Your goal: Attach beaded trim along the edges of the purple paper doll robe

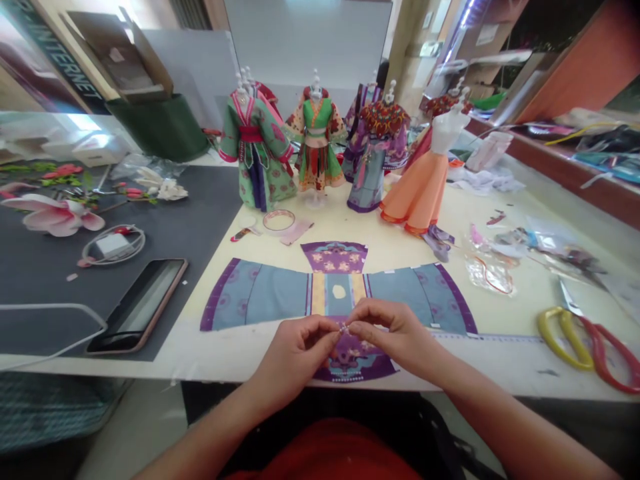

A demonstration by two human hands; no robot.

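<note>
Near the table's front edge, my left hand [305,350] and my right hand [395,333] meet with thumbs and index fingers pinched. Between the fingertips is a tiny whitish, bead-like piece [343,328], too small to make out fully. Right below them lies the purple patterned front panel [350,360] of a flat doll garment, with rows of small white beads along its lower hem. My hands partly cover this panel. The garment's blue sleeves [280,293] spread to both sides, edged in purple. At its middle is a neck hole [339,292], and a purple back panel [334,257] extends beyond.
Several dressed doll forms [316,140] stand at the back. Scissors [575,333] lie at right, near small plastic bags [493,273]. A phone [140,303], a charger with cable [114,245] and artificial flowers [55,213] are at left. A tape roll [279,220] sits beyond the garment.
</note>
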